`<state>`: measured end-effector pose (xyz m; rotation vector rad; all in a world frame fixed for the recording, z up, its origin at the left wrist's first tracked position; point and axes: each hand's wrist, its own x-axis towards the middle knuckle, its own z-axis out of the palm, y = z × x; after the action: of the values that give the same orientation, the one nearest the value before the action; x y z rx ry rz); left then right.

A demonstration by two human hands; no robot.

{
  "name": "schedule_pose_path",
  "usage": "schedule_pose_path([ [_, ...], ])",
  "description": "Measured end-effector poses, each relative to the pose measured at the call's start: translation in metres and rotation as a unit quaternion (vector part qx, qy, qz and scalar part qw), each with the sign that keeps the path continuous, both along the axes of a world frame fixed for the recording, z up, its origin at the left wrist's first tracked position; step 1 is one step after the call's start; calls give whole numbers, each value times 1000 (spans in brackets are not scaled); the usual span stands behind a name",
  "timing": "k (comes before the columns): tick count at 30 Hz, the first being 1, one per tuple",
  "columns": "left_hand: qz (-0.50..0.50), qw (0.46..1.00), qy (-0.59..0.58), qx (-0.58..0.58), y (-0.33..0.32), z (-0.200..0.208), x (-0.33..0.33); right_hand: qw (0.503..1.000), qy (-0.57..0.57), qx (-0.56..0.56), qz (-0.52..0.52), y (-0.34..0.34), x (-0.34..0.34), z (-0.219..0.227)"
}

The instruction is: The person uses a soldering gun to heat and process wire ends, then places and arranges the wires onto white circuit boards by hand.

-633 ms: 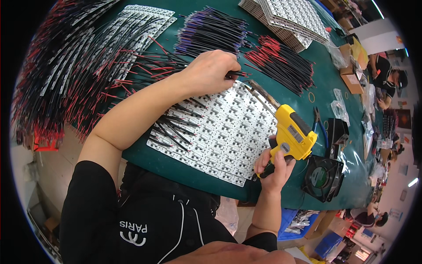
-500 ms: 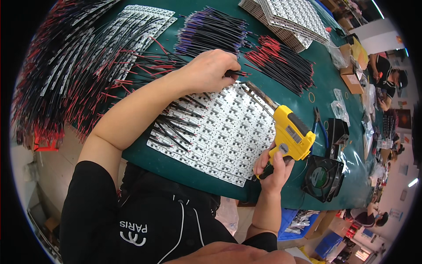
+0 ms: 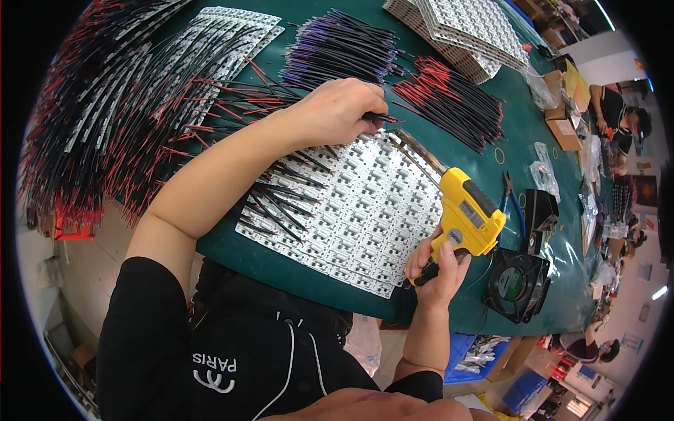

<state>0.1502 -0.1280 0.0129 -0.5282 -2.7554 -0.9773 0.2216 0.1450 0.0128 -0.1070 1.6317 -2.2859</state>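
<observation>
My right hand (image 3: 441, 270) is wrapped round the grip of a yellow soldering gun (image 3: 469, 214), whose metal tip points to the upper left, close to my left fingers. With its fingers pinched together, my left hand (image 3: 344, 109) holds black wires (image 3: 385, 118) with reddish ends; how many I cannot tell. Beneath both hands lies a white sheet of small circuit boards (image 3: 358, 217). Several short black wires (image 3: 277, 207) stick out from the left part of that sheet. My left hand hides the sheet's upper left part.
Purple-marked black wires (image 3: 340, 49) and red-tipped wires (image 3: 456, 105) lie in bundles behind. Wired boards (image 3: 105, 119) crowd the left. Stacked board sheets (image 3: 467, 31) stand at the back. Blue-handled cutters (image 3: 514, 200) and a black fan (image 3: 516, 284) are at the right. Other people are beyond.
</observation>
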Motion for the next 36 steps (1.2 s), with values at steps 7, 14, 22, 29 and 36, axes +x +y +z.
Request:
schedule_pose_path([
  [7,16,999,29,-9,2,-2,2,1000,0,28,5,0,0,1],
  [14,-9,1000,17,4,-2,-1,-1,1000,4,27,-6,-1,0,0],
  [22,-9,998,34,-46,0,-4,0,999,-2,34,4,1,2,-1],
  [29,-6,995,35,-92,1,-1,1,996,15,83,11,-1,1,1],
  [36,-15,995,53,-85,0,-2,2,1000,-10,1,-27,-3,-2,6],
])
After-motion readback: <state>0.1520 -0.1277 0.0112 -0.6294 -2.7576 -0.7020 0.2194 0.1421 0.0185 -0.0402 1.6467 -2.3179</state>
